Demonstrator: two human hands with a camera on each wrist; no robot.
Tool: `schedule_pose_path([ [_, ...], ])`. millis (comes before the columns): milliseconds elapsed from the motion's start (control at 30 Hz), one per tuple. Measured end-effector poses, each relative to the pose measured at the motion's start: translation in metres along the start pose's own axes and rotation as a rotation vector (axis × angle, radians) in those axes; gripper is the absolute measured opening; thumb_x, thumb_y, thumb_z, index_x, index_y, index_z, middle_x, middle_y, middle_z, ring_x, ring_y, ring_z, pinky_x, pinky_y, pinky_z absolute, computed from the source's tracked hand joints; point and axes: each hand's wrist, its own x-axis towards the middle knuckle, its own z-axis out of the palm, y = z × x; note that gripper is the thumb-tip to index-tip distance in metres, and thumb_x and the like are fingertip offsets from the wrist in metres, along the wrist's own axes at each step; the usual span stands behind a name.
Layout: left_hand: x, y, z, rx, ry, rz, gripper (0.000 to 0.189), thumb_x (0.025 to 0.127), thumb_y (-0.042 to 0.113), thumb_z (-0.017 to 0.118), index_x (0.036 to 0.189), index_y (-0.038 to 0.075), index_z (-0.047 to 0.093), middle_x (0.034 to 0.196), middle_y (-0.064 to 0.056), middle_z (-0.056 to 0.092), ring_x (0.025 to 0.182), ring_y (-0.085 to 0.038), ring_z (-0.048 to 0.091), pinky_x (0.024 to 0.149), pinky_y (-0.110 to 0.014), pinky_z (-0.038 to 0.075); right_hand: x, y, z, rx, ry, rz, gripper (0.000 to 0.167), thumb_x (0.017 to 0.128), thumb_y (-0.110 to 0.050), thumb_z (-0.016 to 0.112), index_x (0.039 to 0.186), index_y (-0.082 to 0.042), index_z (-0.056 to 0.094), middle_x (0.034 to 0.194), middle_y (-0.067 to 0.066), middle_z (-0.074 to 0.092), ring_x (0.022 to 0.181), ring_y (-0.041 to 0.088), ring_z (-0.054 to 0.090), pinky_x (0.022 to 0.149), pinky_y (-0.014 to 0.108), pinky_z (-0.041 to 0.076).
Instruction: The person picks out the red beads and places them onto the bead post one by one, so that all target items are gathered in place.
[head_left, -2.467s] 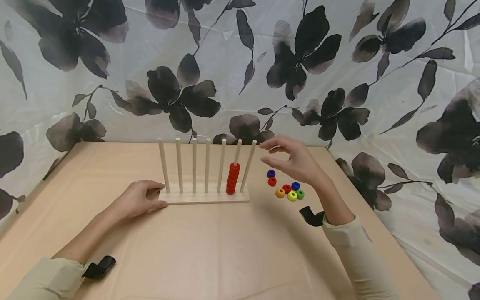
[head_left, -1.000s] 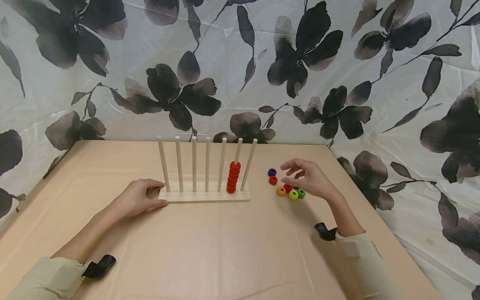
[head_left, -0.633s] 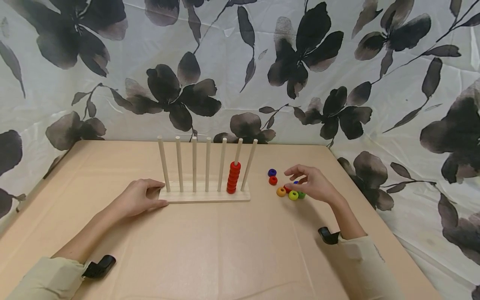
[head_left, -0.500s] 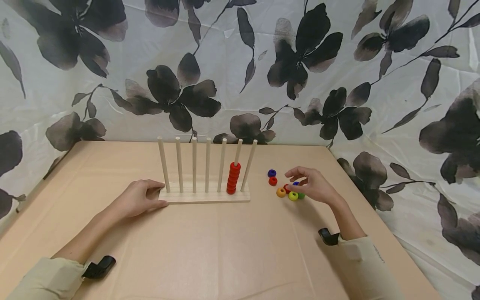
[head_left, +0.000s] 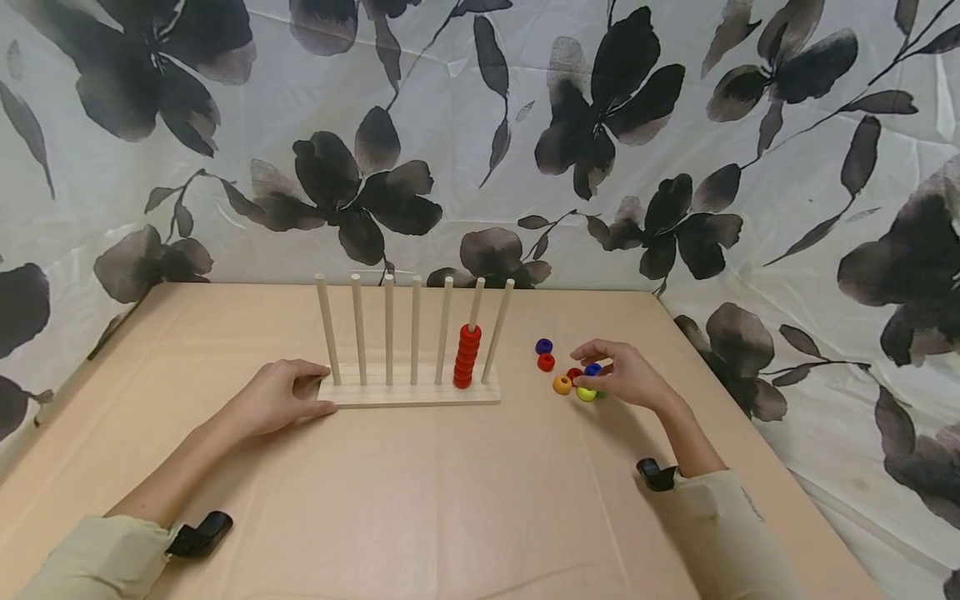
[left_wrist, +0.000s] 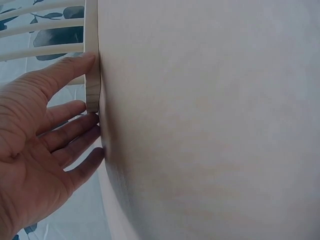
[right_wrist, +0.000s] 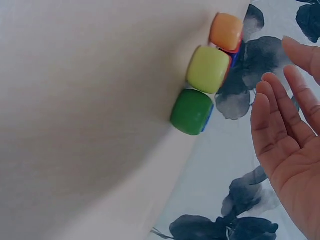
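Note:
A wooden peg rack [head_left: 416, 398] with several upright pegs stands mid-table. Red beads [head_left: 466, 357] are stacked on its second peg from the right; the other pegs are bare. My left hand [head_left: 270, 398] grips the left end of the base, its thumb [left_wrist: 75, 67] against the front edge in the left wrist view. Over the loose beads is my right hand [head_left: 624, 377], thumb and fingers apart with nothing between them. Near it are a yellow bead [head_left: 586, 395], an orange bead [head_left: 562, 384], a red bead [head_left: 574, 374] and a blue bead [head_left: 592, 368]. A green bead [right_wrist: 192, 112] is mostly hidden in the head view.
Another blue bead [head_left: 543, 346] and red bead [head_left: 546, 362] lie between the rack and the cluster. The light wooden table [head_left: 435, 500] ends at a floral cloth [head_left: 480, 125] behind and at both sides.
My right hand has moved from beside the rack's rightmost peg, right and down to the loose beads, lately dipping slightly lower. My left hand stays on the base.

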Motion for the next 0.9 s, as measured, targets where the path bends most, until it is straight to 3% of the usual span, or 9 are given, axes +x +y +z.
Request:
schedule_pose_path([
  [400, 0.0, 0.001, 0.001, -0.001, 0.0, -0.005, 0.062, 0.081, 0.027, 0.089, 0.123, -0.013, 0.066, 0.124, -0.031, 0.066, 0.122, -0.051, 0.056, 0.104, -0.062, 0.044, 0.005, 0.009, 0.007, -0.053, -0.032, 0.038, 0.037, 0.086, -0.003, 0.08, 0.12, 0.005, 0.067, 0.117, 0.021, 0.069, 0.105, 0.038, 0.063, 0.093, 0.053, 0.057],
  [767, 0.0, 0.0, 0.003, 0.002, -0.002, -0.012, 0.061, 0.081, 0.025, 0.088, 0.124, -0.012, 0.067, 0.124, -0.031, 0.066, 0.122, -0.051, 0.057, 0.104, -0.062, 0.044, 0.01, 0.02, 0.011, -0.075, -0.038, 0.076, 0.035, 0.087, -0.007, 0.081, 0.118, 0.003, 0.068, 0.112, 0.015, 0.071, 0.101, 0.031, 0.063, 0.085, 0.033, 0.056],
  [900, 0.0, 0.0, 0.003, 0.007, 0.0, -0.011, 0.061, 0.081, 0.025, 0.088, 0.124, -0.012, 0.066, 0.124, -0.031, 0.066, 0.122, -0.051, 0.057, 0.104, -0.063, 0.044, 0.012, 0.019, 0.011, -0.082, -0.041, 0.074, 0.034, 0.086, -0.007, 0.082, 0.116, 0.003, 0.069, 0.109, 0.014, 0.072, 0.1, 0.03, 0.064, 0.085, 0.034, 0.057],
])
